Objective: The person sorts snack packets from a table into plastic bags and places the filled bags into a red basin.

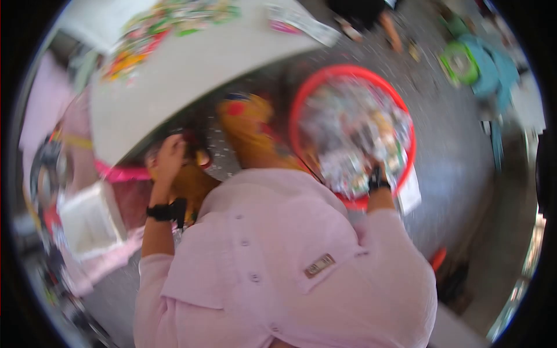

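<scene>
My left hand [170, 156] rests over my left knee, below the edge of the white table. Its fingers look loosely stretched, with nothing visible in them, though the view is a little blurred. On my right, a round red tub [297, 107] stands on the floor, heaped with small shiny plastic packets [342, 127]. My right hand [376, 171] reaches down into this heap near the tub's near right side. Motion blur and the packets hide its fingers, so whether it grips anything does not show. Dark bands circle both wrists.
The white table [191, 81] carries a pile of colourful packets [168, 23] and a flat printed packet [301, 24]. A white bin [91, 220] stands at left. Another person's hand [394, 39] shows at top right. A green stool [460, 62] is farther right.
</scene>
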Demonstrator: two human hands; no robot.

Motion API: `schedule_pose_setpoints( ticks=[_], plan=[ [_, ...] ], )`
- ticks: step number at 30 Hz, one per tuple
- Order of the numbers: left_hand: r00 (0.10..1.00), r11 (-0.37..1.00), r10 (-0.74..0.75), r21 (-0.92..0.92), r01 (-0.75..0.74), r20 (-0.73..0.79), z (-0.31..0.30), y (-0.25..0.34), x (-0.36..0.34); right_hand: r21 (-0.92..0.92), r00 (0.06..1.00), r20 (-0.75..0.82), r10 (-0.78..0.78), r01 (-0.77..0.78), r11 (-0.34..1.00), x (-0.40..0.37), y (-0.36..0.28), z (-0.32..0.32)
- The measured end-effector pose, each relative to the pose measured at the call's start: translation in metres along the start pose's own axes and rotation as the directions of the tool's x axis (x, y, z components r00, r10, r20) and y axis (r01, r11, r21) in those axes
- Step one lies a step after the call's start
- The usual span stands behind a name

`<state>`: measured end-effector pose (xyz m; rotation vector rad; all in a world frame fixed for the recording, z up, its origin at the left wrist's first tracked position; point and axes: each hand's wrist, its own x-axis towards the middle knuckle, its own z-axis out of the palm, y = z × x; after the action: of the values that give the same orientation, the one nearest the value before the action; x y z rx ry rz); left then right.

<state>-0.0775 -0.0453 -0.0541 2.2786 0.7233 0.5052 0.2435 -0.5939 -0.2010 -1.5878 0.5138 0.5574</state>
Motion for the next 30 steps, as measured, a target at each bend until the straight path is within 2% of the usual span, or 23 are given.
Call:
schedule_pose_setpoints(
  ticks=[1, 2, 3, 4, 5, 6, 7, 8, 9, 10, 12, 13, 15, 16, 17, 18, 19, 20, 23, 24, 26, 28, 30],
  plan=[
    [0.999, 0.996, 0.034, 0.077, -0.034, -0.006, -0.008, 0.015, 0.003, -0.235, 0.973, -0.071, -0.221, 0.199, 0.951, 0.059, 0.042, -0.027],
    [0.998, 0.995, 0.044, 0.091, -0.04, -0.042, -0.012, 0.013, 0.004, -0.425, 0.943, -0.121, -0.31, 0.233, 0.875, 0.068, 0.045, -0.029],
    [0.991, 0.99, 0.05, 0.139, -0.032, -0.126, -0.017, 0.016, 0.004, -0.641, 0.878, -0.187, -0.44, 0.231, 0.732, 0.065, 0.032, -0.023],
    [0.989, 0.981, -0.047, 0.181, 0.073, -0.141, -0.033, 0.041, 0.007, -0.79, 0.803, -0.221, -0.553, 0.185, 0.585, 0.058, 0.013, -0.009],
    [0.971, 0.998, -0.068, -0.009, 0.068, -0.227, -0.033, 0.023, 0.009, -0.879, 0.737, -0.212, -0.642, 0.143, 0.454, 0.039, -0.008, 0.01],
    [0.965, 0.995, -0.091, 0.01, 0.096, -0.246, -0.042, 0.024, 0.008, -0.968, 0.655, -0.109, -0.747, 0.1, 0.229, 0.002, -0.033, 0.036],
    [0.96, 0.992, -0.12, 0.017, 0.128, -0.254, -0.052, 0.023, 0.01, -0.979, 0.682, -0.035, -0.73, 0.124, 0.164, -0.026, -0.055, 0.064],
    [0.956, 0.987, -0.148, 0.023, 0.159, -0.255, -0.06, 0.022, 0.013, -0.99, 0.663, 0.039, -0.747, 0.129, 0.063, -0.013, -0.048, 0.068],
    [0.947, 0.992, -0.112, 0.027, 0.126, -0.301, -0.064, 0.01, 0.015, -0.99, 0.849, 0.137, -0.511, 0.135, -0.04, -0.003, -0.051, 0.074],
    [0.93, 0.989, -0.125, 0.031, 0.144, -0.345, -0.073, 0.006, 0.017, -0.975, 0.955, 0.196, -0.222, 0.167, -0.144, 0.01, -0.055, 0.079],
    [0.887, 0.98, -0.16, 0.036, 0.194, -0.432, -0.09, -0.002, 0.014, -0.961, 0.908, 0.265, -0.325, 0.22, -0.169, 0.039, -0.034, 0.073],
    [0.857, 0.979, -0.127, 0.074, 0.188, -0.499, -0.1, -0.017, 0.01, -0.935, 0.89, 0.328, -0.316, 0.259, -0.243, 0.064, -0.028, 0.064],
    [0.769, 0.926, -0.034, 0.268, 0.264, -0.638, -0.137, -0.024, -0.007, -0.896, 0.877, 0.433, -0.208, 0.393, -0.207, 0.07, -0.045, 0.057],
    [0.718, 0.87, 0.022, 0.368, 0.329, -0.695, -0.157, -0.031, -0.02, -0.859, 0.856, 0.485, -0.178, 0.429, -0.28, 0.102, -0.042, 0.041],
    [0.664, 0.825, -0.005, 0.373, 0.425, -0.747, -0.178, -0.05, -0.035, -0.831, 0.847, 0.511, -0.145, 0.443, -0.338, 0.089, -0.062, 0.052],
    [0.609, 0.775, -0.022, 0.371, 0.511, -0.793, -0.202, -0.069, -0.052, -0.941, 0.883, 0.292, -0.368, 0.196, -0.276, 0.122, -0.048, 0.042],
    [0.583, 0.685, -0.015, 0.416, 0.598, -0.812, -0.221, -0.082, -0.072, -0.94, 0.869, 0.316, -0.381, 0.233, -0.25, 0.007, -0.106, 0.103],
    [0.563, 0.588, -0.006, 0.452, 0.671, -0.827, -0.237, -0.093, -0.092, -0.944, 0.841, 0.329, -0.429, 0.295, -0.145, -0.013, -0.121, 0.117],
    [0.521, 0.363, -0.384, 0.394, 0.844, -0.762, -0.254, -0.128, -0.138, -0.814, 0.633, 0.505, -0.587, 0.576, -0.078, 0.023, -0.13, 0.134],
    [0.553, 0.392, -0.514, 0.394, 0.831, -0.655, -0.254, -0.143, -0.152, -0.766, 0.543, 0.514, -0.665, 0.639, -0.07, 0.014, -0.138, 0.158],
    [0.602, 0.473, -0.705, 0.384, 0.793, -0.375, -0.258, -0.174, -0.168, -0.73, 0.546, 0.552, -0.63, 0.682, -0.048, -0.033, -0.161, 0.209],
    [0.629, 0.504, -0.644, 0.377, 0.777, -0.435, -0.255, -0.176, -0.173, -0.538, 0.404, 0.613, -0.679, 0.843, 0.015, -0.022, -0.162, 0.237],
    [0.625, 0.529, -0.577, 0.343, 0.776, -0.526, -0.255, -0.179, -0.179, -0.538, 0.471, 0.633, -0.614, 0.838, 0.088, -0.07, -0.178, 0.277]
  ],
)
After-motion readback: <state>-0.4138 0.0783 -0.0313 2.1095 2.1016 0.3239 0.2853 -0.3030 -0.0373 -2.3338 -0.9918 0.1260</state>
